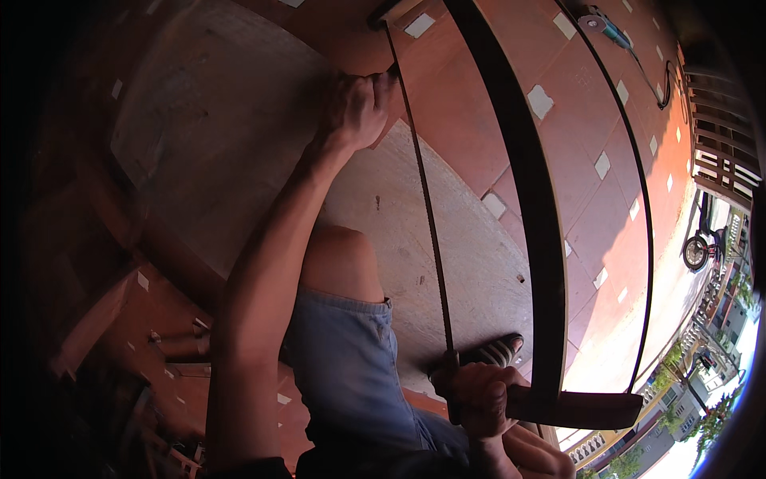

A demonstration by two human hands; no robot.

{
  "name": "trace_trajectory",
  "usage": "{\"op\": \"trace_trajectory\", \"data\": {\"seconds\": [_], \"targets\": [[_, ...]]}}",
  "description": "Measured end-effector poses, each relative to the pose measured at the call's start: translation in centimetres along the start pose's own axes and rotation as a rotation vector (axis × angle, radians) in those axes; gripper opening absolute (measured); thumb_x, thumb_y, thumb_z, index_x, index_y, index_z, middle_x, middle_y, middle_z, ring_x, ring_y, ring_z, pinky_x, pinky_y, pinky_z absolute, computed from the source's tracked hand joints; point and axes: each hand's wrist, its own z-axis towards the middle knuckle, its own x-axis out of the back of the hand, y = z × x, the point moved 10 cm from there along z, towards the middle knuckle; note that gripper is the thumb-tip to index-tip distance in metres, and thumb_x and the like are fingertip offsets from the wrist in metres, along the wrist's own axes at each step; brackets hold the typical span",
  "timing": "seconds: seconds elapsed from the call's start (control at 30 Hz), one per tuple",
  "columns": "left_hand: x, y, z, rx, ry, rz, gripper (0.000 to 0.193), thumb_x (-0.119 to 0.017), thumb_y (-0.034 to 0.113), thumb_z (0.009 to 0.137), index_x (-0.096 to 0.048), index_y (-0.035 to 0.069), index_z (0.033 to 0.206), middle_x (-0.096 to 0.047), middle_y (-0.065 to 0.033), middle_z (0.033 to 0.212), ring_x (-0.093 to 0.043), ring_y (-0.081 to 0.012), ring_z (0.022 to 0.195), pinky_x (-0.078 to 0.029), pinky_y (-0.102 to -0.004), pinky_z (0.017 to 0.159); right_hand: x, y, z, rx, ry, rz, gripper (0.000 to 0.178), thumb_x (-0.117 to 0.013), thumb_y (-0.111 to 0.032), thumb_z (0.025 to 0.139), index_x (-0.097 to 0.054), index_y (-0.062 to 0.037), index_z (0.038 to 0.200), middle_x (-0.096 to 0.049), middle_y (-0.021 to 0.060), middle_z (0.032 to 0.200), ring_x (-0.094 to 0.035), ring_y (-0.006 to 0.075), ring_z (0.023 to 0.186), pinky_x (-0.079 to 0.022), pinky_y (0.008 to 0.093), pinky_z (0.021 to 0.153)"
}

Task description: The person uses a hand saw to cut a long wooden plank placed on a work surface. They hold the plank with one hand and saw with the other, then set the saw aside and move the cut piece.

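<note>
Head view: grips a large frame saw (517,191) with the right hand (479,397), at five o'clock, with fingers clamped around its near end. Shows the wooden end bar (590,409) reaching out from that fist toward four o'clock. Slants the thin toothed blade (425,188) from twelve o'clock down to the fist at five, beside the broad dark beam (550,287) and, further toward three, a thin bowed cord (645,207). Sets the left hand (357,112) just short of twelve o'clock, close beside the far stretch of blade, with fingers bent and bunched together; cannot tell in the shadow just what is under the fingertips. Bends a bare knee (341,259) near the middle, over a pale wooden board (375,195) running from ten o'clock to five. Wears blue shorts (351,371) toward six and a striped sandal (496,350) on the board between four and five. Beyond the cord, offers a teal angle grinder (605,28) on the tiled floor (586,152) between one and two, and a parked motorbike (696,252) at three.
</note>
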Motion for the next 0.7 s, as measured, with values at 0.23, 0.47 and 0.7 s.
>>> {"op": "trace_trajectory", "data": {"seconds": [0.23,0.47,0.7], "targets": [[1.1,1.7,-0.1,-0.125,0.245,0.044,0.037,-0.046,0.024,0.109,-0.070,0.000,0.092,-0.071,-0.0249,0.097,-0.066,-0.0437,0.094,-0.047,-0.0513,0.096,-6.2,6.7,21.0,0.056,0.092,0.023,0.030,-0.073,-0.019,0.103,-0.060,-0.0009,0.083,-0.055,0.0051,0.072,-0.054,0.0183,0.067,-0.051,0.0391,0.071],[2.2,1.9,-0.1,-0.157,0.205,0.002,0.035,-0.042,0.025,0.110,-0.065,-0.001,0.104,-0.065,-0.0286,0.111,-0.057,-0.0475,0.112,-0.042,-0.0569,0.101,-4.4,5.7,16.0,-0.036,0.093,0.001,0.034,-0.065,-0.018,0.106,-0.053,-0.0044,0.078,-0.055,0.0071,0.072,-0.054,0.0193,0.065,-0.051,0.0398,0.072],[1.3,0.3,-0.9,-0.072,0.096,0.062,0.040,-0.043,0.027,0.110,-0.068,-0.002,0.099,-0.069,-0.0281,0.106,-0.061,-0.0476,0.105,-0.043,-0.0558,0.101,1.3,1.9,-1.7,-0.033,-0.022,0.021,0.034,-0.063,-0.026,0.109,-0.049,-0.0084,0.083,-0.057,0.0077,0.068,-0.055,0.0195,0.060,-0.051,0.0398,0.066]]}}
